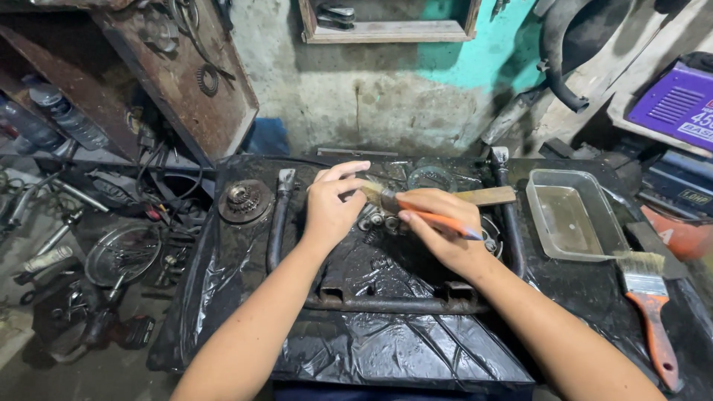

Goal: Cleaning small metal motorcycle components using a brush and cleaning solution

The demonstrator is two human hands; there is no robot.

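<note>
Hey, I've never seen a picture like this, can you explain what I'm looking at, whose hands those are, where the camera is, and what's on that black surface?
This is one picture from a camera worn on a person's head, looking down at their own bare hands; there is no machine. The right hand has its grip on an orange-handled paintbrush, bristles toward the left hand, which steadies small metal parts you can hardly make out. They work in a tray lined with black plastic sheet, inside a bent metal tube frame. Nearby lie a toothed sprocket cluster, a clear plastic container and a second paintbrush.
</note>
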